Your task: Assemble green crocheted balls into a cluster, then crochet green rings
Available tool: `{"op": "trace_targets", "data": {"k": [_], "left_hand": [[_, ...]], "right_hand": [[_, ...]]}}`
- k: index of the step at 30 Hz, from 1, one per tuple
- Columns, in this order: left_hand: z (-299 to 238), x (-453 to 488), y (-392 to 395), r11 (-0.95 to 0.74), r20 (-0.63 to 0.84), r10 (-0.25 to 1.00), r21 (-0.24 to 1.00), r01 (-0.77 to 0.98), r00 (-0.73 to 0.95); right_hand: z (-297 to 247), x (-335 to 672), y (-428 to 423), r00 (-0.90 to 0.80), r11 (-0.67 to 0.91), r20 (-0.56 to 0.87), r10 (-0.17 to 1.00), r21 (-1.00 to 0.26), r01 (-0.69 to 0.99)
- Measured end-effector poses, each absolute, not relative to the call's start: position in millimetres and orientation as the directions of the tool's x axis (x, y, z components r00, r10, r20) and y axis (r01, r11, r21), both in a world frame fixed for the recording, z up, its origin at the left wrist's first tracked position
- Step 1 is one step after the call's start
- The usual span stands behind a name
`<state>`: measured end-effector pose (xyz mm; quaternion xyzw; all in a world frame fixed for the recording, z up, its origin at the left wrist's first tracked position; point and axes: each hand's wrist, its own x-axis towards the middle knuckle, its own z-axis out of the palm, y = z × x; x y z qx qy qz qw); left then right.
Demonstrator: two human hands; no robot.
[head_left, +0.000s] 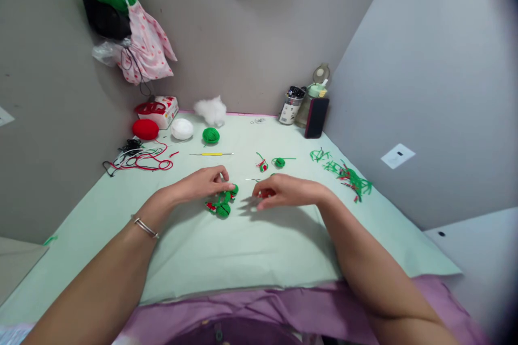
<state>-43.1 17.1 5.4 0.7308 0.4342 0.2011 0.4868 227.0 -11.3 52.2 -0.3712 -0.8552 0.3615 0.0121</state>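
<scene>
Head view: the left hand (202, 183) is laid palm down near the middle of the desk (226, 258), its fingers loosely curled. The green crocheted piece (223, 202) lies just under and in front of the fingertips and is touched by them; whether it is gripped cannot be told. The piece is made of several small rounded knitted lobes, bright green, with red and white flecks at its left side.

The right hand (283, 191) is held just beside the piece, apart from it, with the fingers bent inward and pressed against the thumb; a small red bit (265, 193) is pinched there. A thin metal bracelet (145, 227) is worn on the left wrist.

Toward the far left corner, three yarn balls are set in a row: a red ball (145, 129), a white ball (182, 128) and a green ball (211, 135), with fluffy white stuffing (211, 109) at the far edge. A slim hook with a yellow grip (212, 154) lies flat behind the hands. Short green yarn scraps (348, 176) are scattered along the right edge.
</scene>
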Motion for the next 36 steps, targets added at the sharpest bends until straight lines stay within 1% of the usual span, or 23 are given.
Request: {"op": "trace_targets", "data": {"k": [1, 2, 4, 6, 8, 10, 11, 13, 15, 16, 19, 21, 22, 23, 24, 25, 26, 27, 28, 29, 31, 34, 36], "left_hand": [[5.1, -42.9, 16.8, -0.149, -0.140, 0.818, 0.885, 0.441, 0.558], [5.3, -42.2, 16.3, -0.152, -0.143, 0.808, 0.887, 0.436, 0.572], [6.5, -40.0, 14.8, -0.161, -0.123, 0.799, 0.899, 0.407, 0.588], [7.5, -36.9, 13.1, -0.166, -0.097, 0.805, 0.910, 0.379, 0.586], [7.4, -33.4, 12.0, -0.163, -0.071, 0.832, 0.916, 0.366, 0.550], [6.5, -30.1, 11.7, -0.179, -0.019, 0.877, 0.914, 0.363, 0.480], [5.9, -28.9, 12.0, -0.200, 0.018, 0.895, 0.909, 0.366, 0.446], [5.5, -27.4, 13.0, -0.254, 0.089, 0.913, 0.888, 0.384, 0.399], [6.3, -27.8, 14.3, -0.286, 0.117, 0.911, 0.872, 0.399, 0.396], [7.0, -28.4, 14.8, -0.289, 0.116, 0.908, 0.869, 0.401, 0.403], [9.0, -29.8, 15.5, -0.282, 0.102, 0.904, 0.872, 0.400, 0.415], [9.3, -28.1, 14.7, -0.259, 0.091, 0.910, 0.887, 0.382, 0.405], [9.2, -26.2, 13.8, -0.241, 0.088, 0.913, 0.904, 0.353, 0.398], [8.9, -23.4, 12.4, -0.221, 0.087, 0.915, 0.925, 0.309, 0.394], [8.5, -20.1, 10.4, -0.195, 0.084, 0.916, 0.947, 0.254, 0.391], [8.3, -16.3, 8.1, -0.172, 0.087, 0.917, 0.967, 0.189, 0.390], [8.2, -12.3, 5.3, -0.147, 0.082, 0.916, 0.979, 0.139, 0.391], [8.4, -8.4, 2.4, -0.115, 0.070, 0.912, 0.990, 0.087, 0.404], [8.9, -5.0, -0.5, -0.078, 0.049, 0.898, 0.996, 0.048, 0.436], [9.7, -2.3, -3.1, -0.053, 0.035, 0.891, 0.998, 0.027, 0.454], [11.6, 0.8, -6.8, -0.042, 0.024, 0.899, 0.999, 0.031, 0.437], [14.3, 1.0, -8.2, -0.078, 0.047, 0.926, 0.995, 0.066, 0.375], [15.2, 0.3, -7.6, -0.089, 0.066, 0.936, 0.995, 0.053, 0.345]], "right_hand": [[48.5, 222.5, -12.3, -0.745, 0.474, -0.261, 0.614, -0.632, 0.613], [44.6, 219.3, -12.3, -0.743, 0.484, -0.246, 0.623, -0.625, 0.612], [36.4, 215.0, -9.7, -0.686, 0.518, -0.137, 0.715, -0.555, 0.651], [28.4, 210.3, -5.8, -0.577, 0.536, 0.013, 0.816, -0.391, 0.749], [21.4, 202.6, -3.3, -0.514, 0.518, 0.072, 0.855, -0.169, 0.839], [16.6, 192.5, -3.5, -0.514, 0.513, 0.014, 0.858, 0.044, 0.857], [15.1, 187.3, -4.4, -0.516, 0.515, -0.022, 0.856, 0.122, 0.848], [13.8, 178.5, -7.3, -0.517, 0.518, -0.066, 0.854, 0.211, 0.829], [13.6, 173.4, -9.6, -0.511, 0.513, -0.072, 0.857, 0.223, 0.829], [13.6, 172.5, -10.1, -0.502, 0.504, -0.062, 0.863, 0.193, 0.842], [12.7, 175.7, -7.7, -0.440, 0.440, -0.005, 0.898, 0.042, 0.897], [12.3, 180.8, -3.9, -0.385, 0.389, 0.054, 0.921, -0.096, 0.916], [12.5, 183.6, -1.9, -0.352, 0.361, 0.082, 0.933, -0.227, 0.905], [13.1, 186.1, -0.1, -0.317, 0.327, 0.093, 0.944, -0.407, 0.853], [14.1, 188.2, 1.2, -0.282, 0.275, 0.089, 0.955, -0.619, 0.736], [15.3, 189.7, 2.0, -0.260, 0.208, 0.070, 0.963, -0.804, 0.557], [16.7, 190.6, 2.2, -0.256, 0.140, 0.046, 0.966, -0.922, 0.361], [18.1, 190.9, 2.0, -0.263, 0.089, 0.034, 0.964, -0.976, 0.200], [19.5, 190.8, 1.4, -0.267, 0.062, 0.037, 0.963, -0.994, 0.085], [20.9, 190.4, 0.8, -0.265, 0.060, 0.053, 0.963, -0.998, 0.019], [23.2, 189.8, -0.2, -0.254, 0.091, 0.090, 0.963, -0.996, -0.009], [25.8, 191.0, -0.3, -0.252, 0.122, 0.111, 0.961, -0.992, 0.032], [26.6, 192.5, 0.0, -0.267, 0.122, 0.105, 0.958, -0.991, 0.049]]}}
